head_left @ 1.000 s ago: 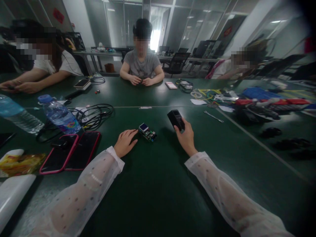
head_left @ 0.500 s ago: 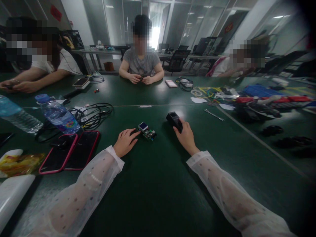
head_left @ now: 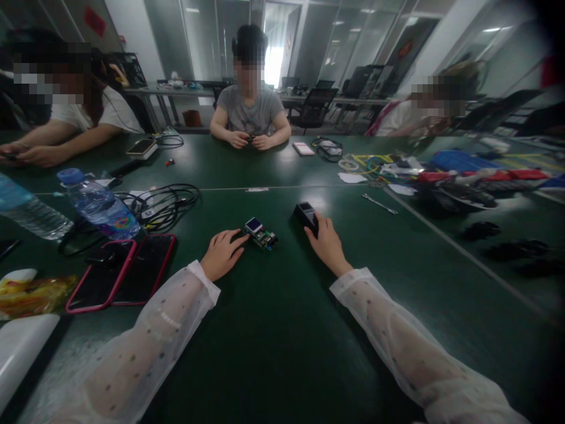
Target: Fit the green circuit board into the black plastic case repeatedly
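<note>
On the dark green table (head_left: 273,330) lies a small circuit board (head_left: 263,235) with a little screen at its upper left end. My left hand (head_left: 222,253) rests beside it, fingers apart, the fingertips at the board's left edge. To the right of the board is a black box-shaped device (head_left: 306,217). My right hand (head_left: 329,242) has its thumb and fingers around the near end of this device, which partly hides that end. A gap of bare table separates the board from the device.
Phones with pink rims (head_left: 152,268), a water bottle (head_left: 99,206) and coiled black cables (head_left: 176,203) are at the left. A wrench (head_left: 379,204) lies at the right, before piled cables and tools. Across the table sits a person (head_left: 251,112).
The whole view has shifted slightly. Both hands keep about the same places at the board and the black device.
</note>
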